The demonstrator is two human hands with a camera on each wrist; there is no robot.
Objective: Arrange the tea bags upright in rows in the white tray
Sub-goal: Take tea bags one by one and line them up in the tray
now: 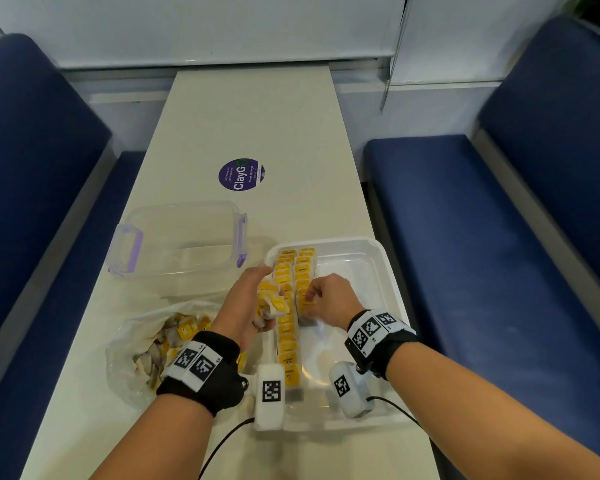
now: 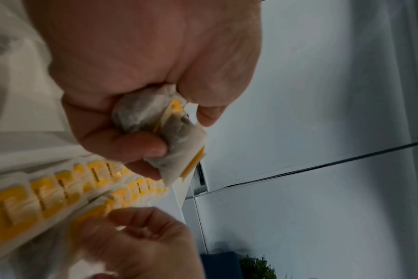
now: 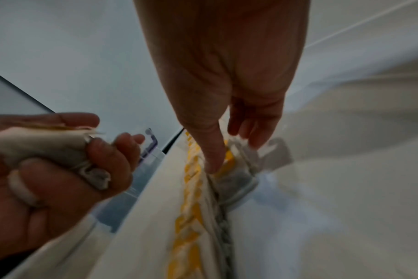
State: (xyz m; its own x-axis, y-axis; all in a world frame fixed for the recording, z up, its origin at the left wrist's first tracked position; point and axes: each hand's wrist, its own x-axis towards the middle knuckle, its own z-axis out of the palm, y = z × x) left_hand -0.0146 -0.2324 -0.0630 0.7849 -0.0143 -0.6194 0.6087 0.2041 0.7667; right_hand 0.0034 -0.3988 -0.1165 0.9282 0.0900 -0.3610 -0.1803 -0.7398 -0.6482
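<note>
The white tray [image 1: 392, 271] holds two rows of upright tea bags [image 1: 284, 271] with yellow tags along its left side. My left hand [image 1: 257, 296] hovers over the tray's left rim and grips a bunch of loose tea bags [image 1: 272, 304]; the left wrist view shows them squeezed in its fingers [image 2: 155, 149]. My right hand [image 1: 314, 299] is at the near end of the right row [image 1: 303, 268]. In the right wrist view it [image 3: 229, 151] pinches one tea bag [image 3: 236, 177] there, thumb on the yellow tag.
A crumpled plastic bag [image 1: 153, 344] with several more tea bags lies left of the tray. Behind it stands a clear container [image 1: 184, 237] with purple clips. A purple round sticker [image 1: 241, 174] is on the table. Blue benches [image 1: 465, 220] flank both sides.
</note>
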